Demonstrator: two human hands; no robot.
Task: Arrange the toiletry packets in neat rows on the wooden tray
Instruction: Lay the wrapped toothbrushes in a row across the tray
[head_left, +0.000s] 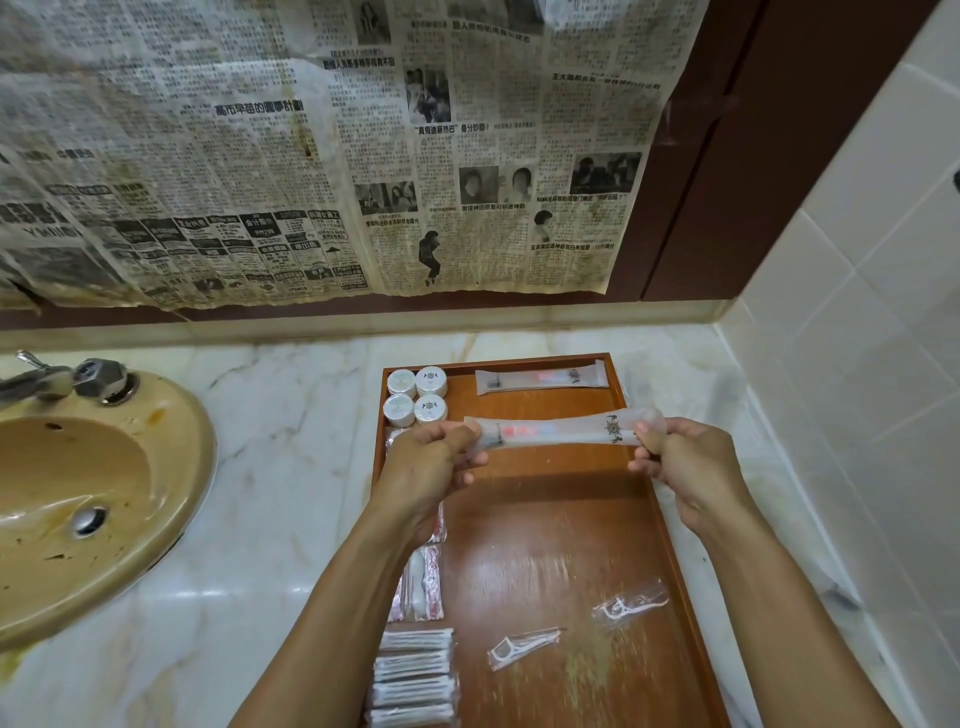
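A long wooden tray (550, 525) lies on the marble counter. Above its far half I hold a long translucent toothbrush packet (561, 431) stretched level between both hands: my left hand (426, 462) pinches its left end, my right hand (680, 457) its right end. A second toothbrush packet (540, 378) lies along the tray's far edge. Several small round white jars (415, 396) sit in the far left corner. Down the left side lie pink-striped packets (423, 584) and several cotton-bud packets (413, 675). Two floss-pick packets (522, 647) (631, 603) lie loose near the front right.
A tan washbasin (78, 499) with a metal tap (72, 379) takes up the counter's left side. A newspaper sheet (311, 150) hangs on the wall behind. A white tiled wall (857, 364) closes the right side, close to the tray.
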